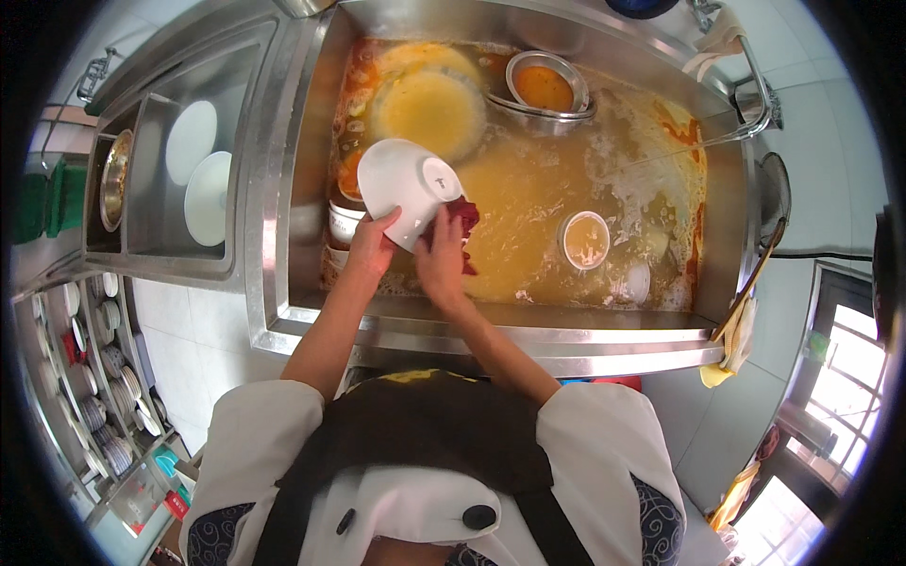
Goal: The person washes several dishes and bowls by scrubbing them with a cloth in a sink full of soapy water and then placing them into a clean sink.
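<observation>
A white bowl (396, 187) is tipped over the large steel sink, its underside and foot ring facing me. My left hand (374, 244) grips its near rim, thumb on the outer wall. Against the bowl's right side, my right hand (440, 265) presses a dark red cloth (463, 216), part of which is hidden by the fingers. Murky yellow-brown water (517, 177) with foam and reddish oil lies below both hands. Just left of the bowl, partly hidden, white bowls (345, 221) sit along the sink's left wall.
Steel bowls (545, 88) and a large round dish (428, 113) stand in the far part of the sink. A small white bowl (586, 240) floats right. Water runs from a faucet (761, 117). White plates (191, 141) lie in the left basin. A long-handled strainer (771, 198) leans at right.
</observation>
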A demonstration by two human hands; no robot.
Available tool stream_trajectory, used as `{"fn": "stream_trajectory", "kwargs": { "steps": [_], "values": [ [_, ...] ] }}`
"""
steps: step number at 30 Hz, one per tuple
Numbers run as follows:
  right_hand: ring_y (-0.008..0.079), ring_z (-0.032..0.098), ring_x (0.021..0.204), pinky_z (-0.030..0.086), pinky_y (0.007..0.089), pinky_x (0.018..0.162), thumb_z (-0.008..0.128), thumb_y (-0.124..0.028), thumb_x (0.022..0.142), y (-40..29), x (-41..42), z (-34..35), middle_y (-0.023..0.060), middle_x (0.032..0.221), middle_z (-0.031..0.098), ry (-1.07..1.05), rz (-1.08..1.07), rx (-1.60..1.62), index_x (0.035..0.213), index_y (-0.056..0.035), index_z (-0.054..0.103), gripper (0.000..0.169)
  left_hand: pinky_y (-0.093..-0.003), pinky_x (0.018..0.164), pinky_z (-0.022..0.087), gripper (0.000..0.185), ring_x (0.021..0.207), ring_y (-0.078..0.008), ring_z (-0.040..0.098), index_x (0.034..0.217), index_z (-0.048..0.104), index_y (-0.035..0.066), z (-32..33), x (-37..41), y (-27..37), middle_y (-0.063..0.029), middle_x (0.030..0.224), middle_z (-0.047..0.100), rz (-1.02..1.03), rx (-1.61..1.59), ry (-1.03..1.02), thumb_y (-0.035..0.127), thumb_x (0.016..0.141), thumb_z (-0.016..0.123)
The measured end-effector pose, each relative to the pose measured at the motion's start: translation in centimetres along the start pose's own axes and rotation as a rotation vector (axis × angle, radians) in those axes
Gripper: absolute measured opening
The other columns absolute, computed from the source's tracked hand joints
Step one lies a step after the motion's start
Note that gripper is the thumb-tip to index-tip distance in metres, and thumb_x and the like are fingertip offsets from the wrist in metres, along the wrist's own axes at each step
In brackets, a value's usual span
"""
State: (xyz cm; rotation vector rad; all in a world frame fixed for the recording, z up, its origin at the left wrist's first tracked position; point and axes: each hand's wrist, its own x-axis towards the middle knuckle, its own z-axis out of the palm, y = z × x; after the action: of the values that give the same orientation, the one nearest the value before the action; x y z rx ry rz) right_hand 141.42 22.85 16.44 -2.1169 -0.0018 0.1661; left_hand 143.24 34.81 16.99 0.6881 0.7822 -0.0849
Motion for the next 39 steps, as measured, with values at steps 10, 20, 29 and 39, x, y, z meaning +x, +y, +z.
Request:
{"fn": "stream_trajectory", "kwargs": {
  "steps": [10, 20, 29, 39],
  "values": [
    [0.0376, 0.034, 0.119, 0.032, 0.0384, 0.099, 0.051, 0.008, 0.064, 4.8, 2.0, -1.4, 0.0226, 0.126, 0.037, -0.102, -0.183, 0.005, 0.128, -0.0051, 0.034, 0.067, -0.0386, 0.084, 0.047, 0.034, 0.095, -0.0247, 0.057, 0.109, 0.049, 0.000, -1.8, -1.5, 6.5, -0.0117, 0.104, 0.057, 0.112, -0.102, 0.014, 0.003, 0.077, 0.062],
    [0.0352, 0.020, 0.128, 0.029, 0.0418, 0.100, 0.066, -0.011, 0.069, 16.6, 5.3, 0.6, 0.0165, 0.138, 0.025, -0.299, -0.143, -0.560, 0.133, -0.0150, 0.030, 0.073, -0.0391, 0.085, 0.046, 0.053, 0.094, -0.0241, 0.056, 0.116, 0.036, -0.005, -2.9, -4.1, 22.2, -0.0125, 0.103, 0.054, 0.293, -0.168, -0.031, 0.003, 0.074, 0.066],
    [0.0402, 0.055, 0.082, 0.043, 0.0471, 0.071, 0.053, -0.019, 0.078, 16.7, 3.8, 1.6, 0.0227, 0.086, 0.057, -0.244, 0.172, -0.495, 0.091, 0.0003, 0.057, 0.023, -0.0365, 0.074, 0.050, 0.036, 0.085, -0.0239, 0.060, 0.107, 0.048, -0.008, -12.9, -0.7, 42.9, -0.0157, 0.096, 0.058, 0.709, 0.239, 0.136, 0.004, 0.076, 0.063],
    [0.0398, 0.050, 0.095, 0.038, 0.0491, 0.082, 0.056, -0.019, 0.068, 19.7, 3.9, 2.2, 0.0242, 0.101, 0.053, -0.134, 0.303, -0.691, 0.104, -0.0001, 0.048, 0.042, -0.0376, 0.068, 0.048, 0.023, 0.075, -0.0295, 0.061, 0.088, 0.064, 0.004, -26.4, 16.4, 50.4, -0.0165, 0.081, 0.063, 0.858, 1.073, 0.876, 0.007, 0.065, 0.062]
  ]
}}
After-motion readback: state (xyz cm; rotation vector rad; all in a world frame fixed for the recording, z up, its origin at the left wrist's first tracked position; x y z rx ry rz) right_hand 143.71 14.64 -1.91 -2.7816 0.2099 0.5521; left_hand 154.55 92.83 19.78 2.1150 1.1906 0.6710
